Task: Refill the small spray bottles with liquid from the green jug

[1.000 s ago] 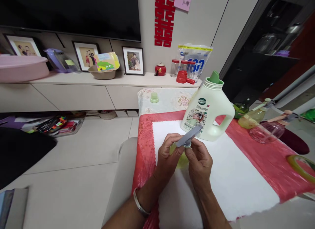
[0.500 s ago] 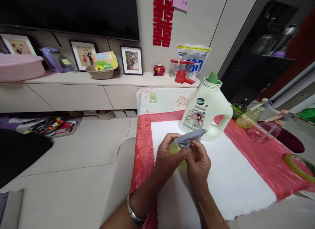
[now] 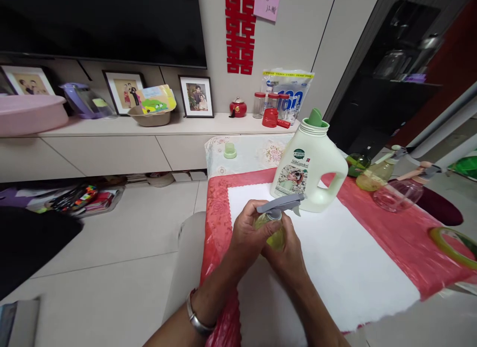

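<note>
Both hands hold a small yellowish clear spray bottle [image 3: 276, 239] with a grey trigger head [image 3: 281, 204]. My left hand [image 3: 246, 232] wraps round its near left side, thumb across the front below the neck. On the right, my right hand [image 3: 289, 250] grips the lower body; its fingers are partly hidden behind the bottle. Just beyond stands a large pale green detergent jug [image 3: 313, 160], uncapped, with a green pour spout [image 3: 315, 117] in its mouth. A light green cap [image 3: 230, 150] lies on the flowered cloth at the table's far left.
White paper [image 3: 346, 267] covers a red plastic sheet [image 3: 402, 237] on the table. Along the right stand a yellow spray bottle [image 3: 374, 177], a pink spray bottle [image 3: 397, 195] and a green bottle [image 3: 358, 164]. A tape roll [image 3: 454, 246] lies at the right edge. Behind is a low cabinet [image 3: 194, 126].
My right hand has shifted from up by the trigger head to lower on the bottle's body. The bottle has moved slightly left and its yellow body shows more. The view has tilted slightly.
</note>
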`<state>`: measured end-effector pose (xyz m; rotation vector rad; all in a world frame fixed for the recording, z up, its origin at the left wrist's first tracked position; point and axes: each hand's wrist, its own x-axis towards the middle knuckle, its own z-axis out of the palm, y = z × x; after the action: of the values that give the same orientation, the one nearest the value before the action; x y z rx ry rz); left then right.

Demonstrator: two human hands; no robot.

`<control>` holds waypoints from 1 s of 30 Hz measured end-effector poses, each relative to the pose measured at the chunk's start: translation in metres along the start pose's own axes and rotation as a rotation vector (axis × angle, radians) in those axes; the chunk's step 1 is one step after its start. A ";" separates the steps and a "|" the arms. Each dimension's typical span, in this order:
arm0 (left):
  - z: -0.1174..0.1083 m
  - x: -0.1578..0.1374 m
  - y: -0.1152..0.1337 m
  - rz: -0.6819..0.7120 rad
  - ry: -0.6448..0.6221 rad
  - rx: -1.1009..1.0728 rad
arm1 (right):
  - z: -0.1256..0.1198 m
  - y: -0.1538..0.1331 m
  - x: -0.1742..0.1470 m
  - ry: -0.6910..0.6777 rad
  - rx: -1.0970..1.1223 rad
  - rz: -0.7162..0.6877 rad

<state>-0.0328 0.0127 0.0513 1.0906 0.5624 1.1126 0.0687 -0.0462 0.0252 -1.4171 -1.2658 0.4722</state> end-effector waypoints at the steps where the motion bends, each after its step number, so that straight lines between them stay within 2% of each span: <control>1: -0.002 0.001 0.000 -0.011 -0.025 -0.020 | 0.000 -0.001 0.001 -0.017 -0.003 0.020; 6: -0.010 0.004 0.000 -0.008 -0.178 -0.059 | -0.001 -0.005 0.004 -0.019 -0.057 0.023; 12: -0.012 0.009 0.002 0.013 -0.279 -0.071 | 0.001 -0.002 0.005 0.004 -0.086 -0.035; 18: -0.016 0.010 0.004 0.002 -0.307 -0.053 | 0.004 0.014 0.000 0.070 -0.109 -0.067; 22: -0.018 0.010 0.003 -0.034 -0.327 -0.037 | 0.003 0.009 0.003 0.041 -0.124 -0.126; 30: -0.014 0.020 -0.006 0.006 -0.234 -0.084 | 0.000 0.003 0.005 0.026 -0.161 -0.159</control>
<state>-0.0335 0.0364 0.0429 1.1311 0.3252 0.9882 0.0722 -0.0412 0.0241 -1.4372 -1.4082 0.2483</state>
